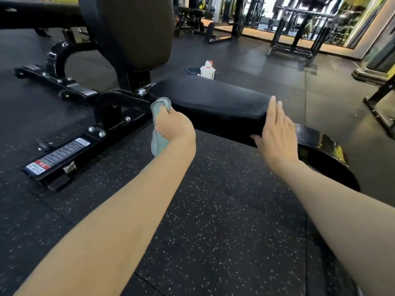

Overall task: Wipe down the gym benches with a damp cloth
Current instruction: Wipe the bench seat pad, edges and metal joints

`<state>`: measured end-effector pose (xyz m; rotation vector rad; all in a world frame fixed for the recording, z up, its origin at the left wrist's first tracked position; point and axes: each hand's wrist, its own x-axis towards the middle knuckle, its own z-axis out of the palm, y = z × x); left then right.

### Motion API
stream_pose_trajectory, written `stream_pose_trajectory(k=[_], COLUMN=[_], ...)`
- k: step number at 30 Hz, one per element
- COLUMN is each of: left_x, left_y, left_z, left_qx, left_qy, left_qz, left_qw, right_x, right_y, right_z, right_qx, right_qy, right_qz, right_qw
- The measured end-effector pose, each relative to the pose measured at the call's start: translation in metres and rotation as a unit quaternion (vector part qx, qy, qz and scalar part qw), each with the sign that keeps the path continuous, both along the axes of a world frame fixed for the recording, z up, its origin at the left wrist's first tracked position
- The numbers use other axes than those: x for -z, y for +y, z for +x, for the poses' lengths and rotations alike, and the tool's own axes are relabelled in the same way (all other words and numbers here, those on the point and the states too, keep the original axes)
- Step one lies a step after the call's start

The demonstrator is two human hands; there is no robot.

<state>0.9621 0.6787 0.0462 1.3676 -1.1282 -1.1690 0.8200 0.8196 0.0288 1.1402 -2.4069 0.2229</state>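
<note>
Item 1, far left: bench frame (57, 157), black steel, label strip along the foot, resting on the speckled floor (213, 210).

Item 2: backrest pad (136, 30), black, raised steeply.

Item 3: left hand (175, 127), fingers curled tight round the cloth (158, 116). The cloth is teal with a grey mesh edge, bunched, one end hanging below the fist. It sits at the near left corner of the seat pad (213, 97), apparently touching its side.

Item 4: the seat pad, black, lying level; we judge the wiping of its near side wall to be the step in hand. We would spread the bunched cloth flatter for fuller contact and draw it along the wall in one overlapping pass toward the right.

Item 5: right hand (277, 135), fingers straight, palm flat against the pad's right end, holding nothing; good for bracing.

Item 6, behind the pad: white bottle (207, 70) beside a dark basin (191, 71).
</note>
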Motion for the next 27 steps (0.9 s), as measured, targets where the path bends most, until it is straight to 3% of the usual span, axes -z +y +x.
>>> stream_pose_trajectory(k=[2, 9, 18, 23, 27], left_x=[0.004, 0.015, 0.024, 0.025, 0.025], left_y=[0.021, 0.069, 0.097, 0.105, 0.107], left_z=[-0.01, -0.034, -0.043, -0.043, -0.04], left_qx=[0.015, 0.108, 0.167, 0.191, 0.229], left_qy=[0.009, -0.089, -0.117, -0.081, -0.054], left_qz=[-0.028, -0.089, -0.158, -0.2, -0.214], left_qw=[0.999, 0.986, 0.966, 0.958, 0.948], right_x=[-0.001, -0.003, -0.001, -0.003, -0.003], right_y=[0.002, 0.004, 0.008, 0.008, 0.01], right_z=[-0.002, -0.003, -0.005, -0.005, -0.007], right_qx=[-0.014, -0.033, -0.043, -0.046, -0.034], right_qy=[-0.022, -0.035, -0.052, -0.05, 0.011], right_qz=[-0.005, -0.021, -0.058, -0.044, -0.023], right_qw=[1.0, 0.999, 0.996, 0.997, 0.999])
